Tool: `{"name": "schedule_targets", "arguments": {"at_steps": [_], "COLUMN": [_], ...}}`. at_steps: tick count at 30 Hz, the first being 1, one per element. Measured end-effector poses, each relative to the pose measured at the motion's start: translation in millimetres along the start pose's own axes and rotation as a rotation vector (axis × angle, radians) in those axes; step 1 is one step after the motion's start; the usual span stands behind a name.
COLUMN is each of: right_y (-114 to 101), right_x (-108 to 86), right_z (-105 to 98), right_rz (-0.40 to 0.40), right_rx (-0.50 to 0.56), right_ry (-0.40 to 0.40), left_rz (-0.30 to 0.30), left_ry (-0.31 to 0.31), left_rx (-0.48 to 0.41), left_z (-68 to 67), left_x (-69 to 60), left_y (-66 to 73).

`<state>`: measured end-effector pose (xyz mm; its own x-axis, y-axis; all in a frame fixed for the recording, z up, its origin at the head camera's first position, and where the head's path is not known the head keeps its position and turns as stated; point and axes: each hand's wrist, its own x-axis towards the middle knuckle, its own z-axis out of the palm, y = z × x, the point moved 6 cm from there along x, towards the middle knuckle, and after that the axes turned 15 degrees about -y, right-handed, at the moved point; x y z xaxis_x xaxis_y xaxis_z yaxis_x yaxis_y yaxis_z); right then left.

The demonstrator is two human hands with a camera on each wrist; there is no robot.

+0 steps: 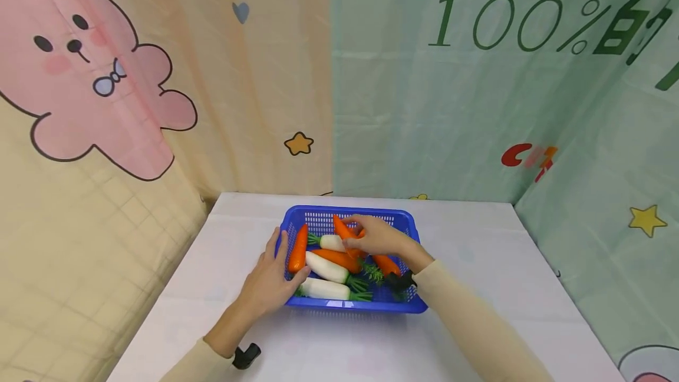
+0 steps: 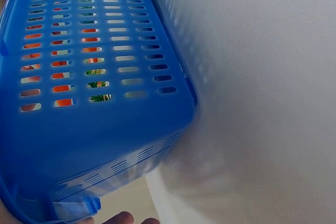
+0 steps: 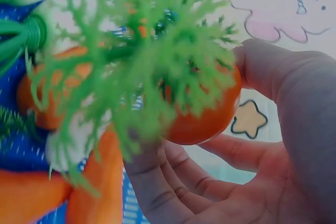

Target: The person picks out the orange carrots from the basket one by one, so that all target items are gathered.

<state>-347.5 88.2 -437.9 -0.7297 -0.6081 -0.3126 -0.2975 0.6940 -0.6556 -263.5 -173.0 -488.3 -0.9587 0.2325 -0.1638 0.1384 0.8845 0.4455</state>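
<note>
A blue plastic basket (image 1: 345, 305) stands on the white table, holding several orange carrots and white radishes with green tops. At its left end, my left hand (image 1: 270, 285) grips the rim, fingers along the outside and thumb over the inner side; fingertips (image 2: 123, 217) show beyond the end wall in the left wrist view. Over the basket's back right part, my right hand (image 1: 373, 236) pinches a carrot (image 3: 202, 121) between thumb and fingers. That carrot's feathery green top (image 3: 142, 61) hangs toward the right wrist camera and covers part of it.
Another carrot (image 1: 298, 249) lies upright along the basket's left side. White radishes (image 1: 323, 289) lie near the front wall, and a carrot (image 1: 387, 264) at the right. Printed curtains (image 1: 424, 105) stand behind the white table (image 1: 477, 252).
</note>
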Motion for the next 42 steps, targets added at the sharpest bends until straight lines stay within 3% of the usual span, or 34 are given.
{"name": "schedule_targets", "arguments": {"at_steps": [13, 20, 26, 33, 42], "right_y": [41.4, 68.3, 82.7, 103.8, 146.7], "right_x": [-31.6, -64.6, -81.8, -97.5, -114.8], "right_z": [-20.6, -41.4, -58.6, -71.5, -81.2], "right_rz": [0.013, 0.013, 0.022, 0.054, 0.126], "right_rx": [0.031, 0.061, 0.099, 0.070, 0.001], "right_ry": [0.050, 0.097, 0.132, 0.152, 0.247], "left_rz": [0.001, -0.003, -0.017, -0.020, -0.013], "left_ry": [0.025, 0.024, 0.026, 0.019, 0.031], "left_rx": [-0.008, -0.001, -0.003, -0.016, -0.024], "left_z": [13.0, 10.1, 3.8, 3.5, 2.8], "left_x": [-5.0, -3.0, -2.8, -2.3, -3.6], "left_y": [-4.8, 0.1, -0.3, 0.5, 2.1]}}
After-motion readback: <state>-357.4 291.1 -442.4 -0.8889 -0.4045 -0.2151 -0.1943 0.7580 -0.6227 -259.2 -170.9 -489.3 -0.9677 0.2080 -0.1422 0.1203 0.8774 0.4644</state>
